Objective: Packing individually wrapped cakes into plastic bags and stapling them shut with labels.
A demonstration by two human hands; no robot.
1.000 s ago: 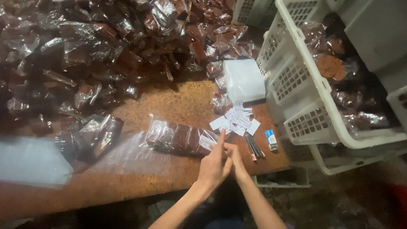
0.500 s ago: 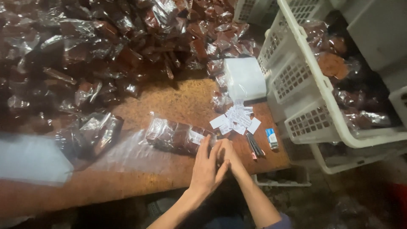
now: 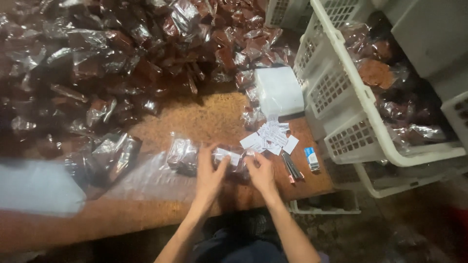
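- Left hand (image 3: 210, 171) and right hand (image 3: 261, 171) both have fingers pressed on 1 clear packet (image 3: 204, 157), not closed around it.
- The packet lies on the table (image 3: 195, 117), near small white slips (image 3: 270, 138).

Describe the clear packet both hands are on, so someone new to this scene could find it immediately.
Start at the brown wooden table, whose far side is buried under a heap of clear bags of dark brown pieces. At the near edge, left of the scattered small white paper slips, lies the clear plastic packet of dark brown pieces. It alone lies under the left hand and right hand.
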